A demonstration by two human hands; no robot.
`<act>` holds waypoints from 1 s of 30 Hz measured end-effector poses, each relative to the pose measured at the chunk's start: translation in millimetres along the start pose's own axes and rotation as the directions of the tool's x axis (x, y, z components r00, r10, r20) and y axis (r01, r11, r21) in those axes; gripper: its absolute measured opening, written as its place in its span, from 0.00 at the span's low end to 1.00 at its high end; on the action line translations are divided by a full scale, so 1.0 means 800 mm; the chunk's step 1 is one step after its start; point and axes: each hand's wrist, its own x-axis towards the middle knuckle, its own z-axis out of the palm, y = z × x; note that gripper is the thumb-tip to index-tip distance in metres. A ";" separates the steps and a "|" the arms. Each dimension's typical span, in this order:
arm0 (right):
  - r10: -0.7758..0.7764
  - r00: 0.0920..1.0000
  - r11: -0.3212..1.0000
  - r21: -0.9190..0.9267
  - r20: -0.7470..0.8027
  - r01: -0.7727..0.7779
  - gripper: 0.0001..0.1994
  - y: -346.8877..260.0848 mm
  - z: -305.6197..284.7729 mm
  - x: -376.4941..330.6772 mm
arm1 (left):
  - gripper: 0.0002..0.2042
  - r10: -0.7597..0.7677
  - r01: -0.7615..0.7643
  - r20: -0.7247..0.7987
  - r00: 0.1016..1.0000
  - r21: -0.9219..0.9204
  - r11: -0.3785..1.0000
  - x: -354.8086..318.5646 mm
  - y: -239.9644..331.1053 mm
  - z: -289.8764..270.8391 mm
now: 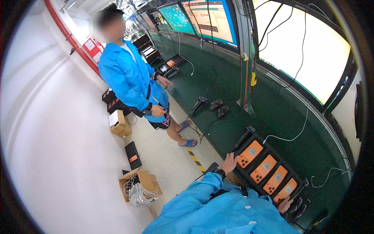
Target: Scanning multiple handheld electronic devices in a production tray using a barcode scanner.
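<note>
In front of me on the green bench lies a black tray (260, 188) holding a row of several orange phones (265, 169), their camera ends toward me. My left hand (229, 163) grips the tray's left near edge, beside the leftmost phone. At the other end, my right hand (285, 204) has its fingers on the tray's near edge, close to the rightmost phone; part of this hand is hidden behind my sleeve. White labels show on the phones' backs.
A co-worker in a blue jacket (124, 74) stands at the left of the bench. Handheld scanners (200, 104) and a dark mouse (223, 112) lie beyond the tray. Monitors (304, 43) line the back; white cables (288, 140) cross the bench. A cardboard box of cables (150, 181) is on the floor.
</note>
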 end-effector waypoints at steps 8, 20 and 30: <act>0.014 0.999 0.999 -0.049 0.031 -0.013 0.30 -0.004 -0.007 0.000 | 0.27 0.013 -0.014 -0.021 1.000 -0.028 1.000 -0.002 0.004 -0.001; -0.204 0.970 0.973 0.134 0.133 0.187 0.24 -0.050 -0.056 -0.020 | 0.15 0.232 -0.259 0.121 0.965 0.575 0.776 0.023 -0.074 0.005; 0.004 0.744 0.841 0.401 0.668 -0.364 0.17 -0.046 -0.355 -0.065 | 0.37 -0.078 0.053 0.061 0.995 0.330 0.943 0.030 -0.009 -0.032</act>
